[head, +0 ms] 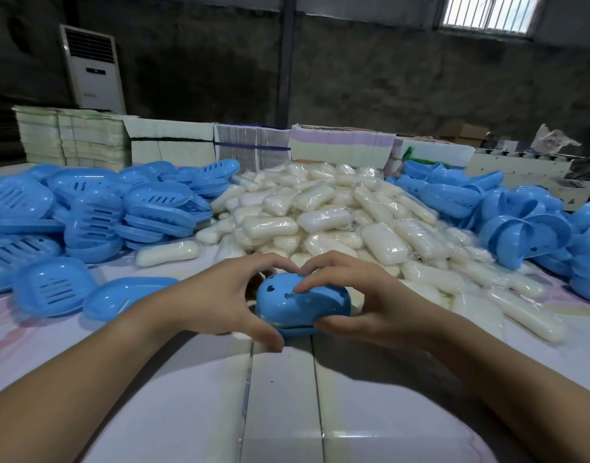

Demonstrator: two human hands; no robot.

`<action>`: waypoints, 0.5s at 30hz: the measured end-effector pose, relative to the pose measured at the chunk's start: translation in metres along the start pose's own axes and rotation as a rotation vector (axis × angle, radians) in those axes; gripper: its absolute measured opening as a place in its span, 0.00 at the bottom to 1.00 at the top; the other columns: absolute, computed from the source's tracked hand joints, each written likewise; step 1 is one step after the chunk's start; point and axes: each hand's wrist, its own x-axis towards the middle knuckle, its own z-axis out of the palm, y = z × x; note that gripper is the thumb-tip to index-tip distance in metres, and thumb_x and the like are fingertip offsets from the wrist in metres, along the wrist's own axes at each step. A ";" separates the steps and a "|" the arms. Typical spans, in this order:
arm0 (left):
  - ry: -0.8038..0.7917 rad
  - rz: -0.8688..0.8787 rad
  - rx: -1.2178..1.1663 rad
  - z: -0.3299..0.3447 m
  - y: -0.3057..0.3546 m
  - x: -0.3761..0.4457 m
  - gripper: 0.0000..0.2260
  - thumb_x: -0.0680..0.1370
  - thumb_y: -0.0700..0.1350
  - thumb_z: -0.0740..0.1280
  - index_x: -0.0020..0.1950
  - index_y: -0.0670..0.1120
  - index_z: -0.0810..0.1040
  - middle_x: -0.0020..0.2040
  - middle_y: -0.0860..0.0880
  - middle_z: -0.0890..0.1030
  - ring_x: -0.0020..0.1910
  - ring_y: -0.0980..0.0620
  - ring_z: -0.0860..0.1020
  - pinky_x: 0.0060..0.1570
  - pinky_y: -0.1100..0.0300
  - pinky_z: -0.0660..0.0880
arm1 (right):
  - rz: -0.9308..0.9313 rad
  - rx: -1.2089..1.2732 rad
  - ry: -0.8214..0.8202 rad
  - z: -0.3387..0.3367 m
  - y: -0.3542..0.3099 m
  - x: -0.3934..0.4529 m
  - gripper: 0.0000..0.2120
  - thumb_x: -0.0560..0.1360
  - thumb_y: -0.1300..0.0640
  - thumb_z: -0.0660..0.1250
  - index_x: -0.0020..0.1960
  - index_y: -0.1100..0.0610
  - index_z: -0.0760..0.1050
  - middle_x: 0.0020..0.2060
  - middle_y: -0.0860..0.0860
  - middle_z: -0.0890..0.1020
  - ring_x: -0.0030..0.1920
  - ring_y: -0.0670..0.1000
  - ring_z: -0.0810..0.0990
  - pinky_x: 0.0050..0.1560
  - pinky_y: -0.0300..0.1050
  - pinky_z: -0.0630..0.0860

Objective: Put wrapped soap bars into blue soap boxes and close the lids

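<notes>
1. Blue soap box (300,304) – lid down, mid table (280,396), nr front edge;
2. L hand (216,299) & R hand (360,302) both curled round it – thumbs at its near rim;
3. Wrapped soap pile (327,212) behind.

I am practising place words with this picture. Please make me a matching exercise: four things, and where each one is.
Things:
1. pile of wrapped soap bars
2. slotted blue trays
3. closed blue soap box
4. air conditioner

Places:
A. between both hands
B. middle of the table
C. against the back wall
D. left side of the table

Pairs: 1-B, 2-D, 3-A, 4-C
</notes>
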 end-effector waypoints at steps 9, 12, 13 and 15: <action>0.057 0.076 0.103 -0.004 -0.004 -0.001 0.32 0.61 0.54 0.82 0.64 0.62 0.80 0.57 0.65 0.80 0.59 0.63 0.77 0.56 0.71 0.73 | -0.053 -0.096 -0.053 0.001 0.002 -0.001 0.26 0.71 0.56 0.77 0.67 0.52 0.76 0.63 0.50 0.76 0.63 0.50 0.76 0.59 0.51 0.76; 0.029 0.080 0.092 -0.006 -0.004 -0.001 0.26 0.68 0.49 0.81 0.65 0.60 0.80 0.55 0.66 0.82 0.55 0.66 0.79 0.49 0.75 0.73 | -0.066 -0.178 0.001 0.006 0.002 0.000 0.31 0.67 0.56 0.78 0.68 0.50 0.74 0.61 0.48 0.77 0.60 0.48 0.78 0.57 0.50 0.76; 0.019 0.077 0.068 -0.006 -0.003 -0.001 0.24 0.71 0.49 0.79 0.65 0.60 0.80 0.53 0.66 0.83 0.51 0.67 0.80 0.46 0.75 0.73 | -0.070 -0.198 0.032 0.007 0.003 0.000 0.31 0.67 0.58 0.79 0.68 0.51 0.74 0.61 0.47 0.78 0.59 0.47 0.78 0.56 0.50 0.77; 0.009 0.068 0.035 -0.005 0.000 -0.002 0.22 0.73 0.53 0.75 0.66 0.60 0.79 0.53 0.65 0.83 0.51 0.66 0.81 0.49 0.71 0.74 | -0.078 -0.184 0.083 0.006 0.003 0.000 0.29 0.69 0.59 0.77 0.68 0.53 0.74 0.60 0.47 0.80 0.59 0.45 0.79 0.56 0.48 0.77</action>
